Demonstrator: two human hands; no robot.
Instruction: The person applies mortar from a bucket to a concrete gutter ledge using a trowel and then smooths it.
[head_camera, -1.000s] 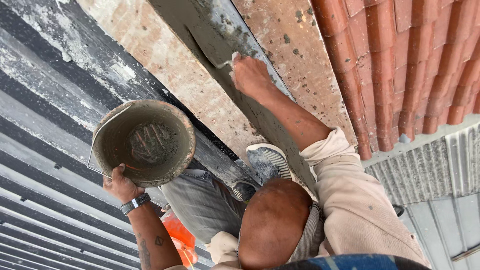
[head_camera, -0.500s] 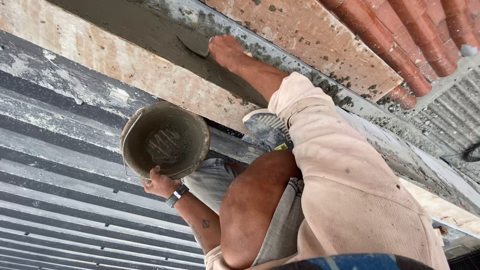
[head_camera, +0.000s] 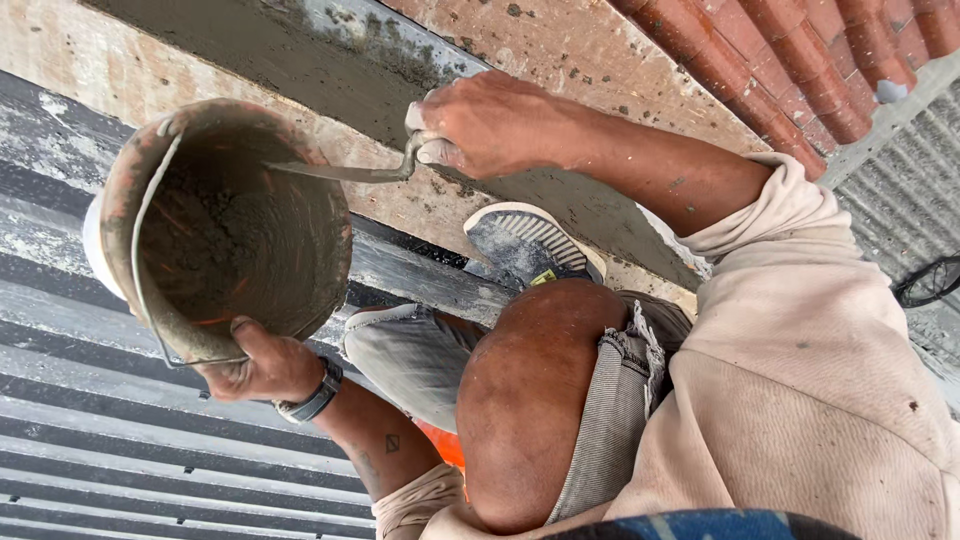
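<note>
Gripping hard on both sides: the right hand (head_camera: 490, 125) is closed in a fist around the handle of a trowel (head_camera: 340, 172), whose thin blade reaches across into the mouth of the bucket (head_camera: 225, 225). The left hand (head_camera: 262, 365) holds that bucket from below, thumb hooked over the rim and fingers wrapped under the wall, tilting the open mouth toward the blade. A dark watch (head_camera: 312, 395) sits on the left wrist.

Inside the bucket lies wet grey mortar (head_camera: 205, 235), clinging to the wall and bottom. More of the same grey mix is spread in a band (head_camera: 300, 55) along the ledge just above the right hand, next to the red roof tiles (head_camera: 800, 60).

To scoop well, in my judgement, the bucket should stay tilted and steady while the blade goes in flat and low, drawing mortar toward the rim so that it loads evenly and does not drip onto the corrugated metal roof (head_camera: 130, 460) below. A firm wrist keeps the load from sliding off.

A grey shoe (head_camera: 530, 245) rests against the ledge beneath the right forearm. No packages, labels or signs show anywhere; the bucket's reddish outside is plain and smeared with mortar.
</note>
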